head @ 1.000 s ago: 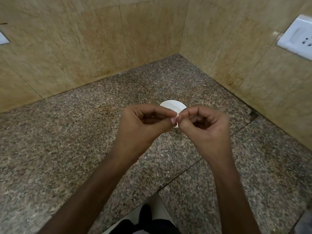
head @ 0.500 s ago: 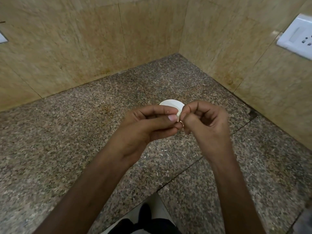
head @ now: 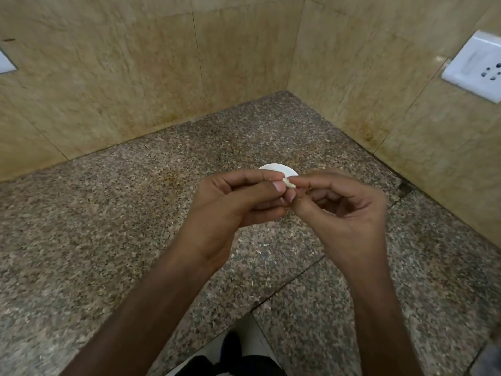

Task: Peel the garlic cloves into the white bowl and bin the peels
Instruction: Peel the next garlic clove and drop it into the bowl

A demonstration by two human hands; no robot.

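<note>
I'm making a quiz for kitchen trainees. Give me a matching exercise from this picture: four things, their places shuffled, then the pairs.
1 garlic clove
2 bowl
3 socket
4 peel scraps

A on the right wall
B pinched between left hand and right hand
C on the counter, behind the hands
D scattered nearer than the bowl

Pairs: 1-B, 2-C, 3-A, 4-D

Left hand [head: 230, 213], right hand [head: 349, 218]: bare. Left forearm [head: 151, 316], right forearm [head: 379, 316]: bare along full visible length. Thumbnails [head: 279, 186]: short, pale, neatly trimmed. Dark garment [head: 244, 366] at bottom edge of view; dark shoe-like shape [head: 230, 346] just above, too blurred to identify.
</note>
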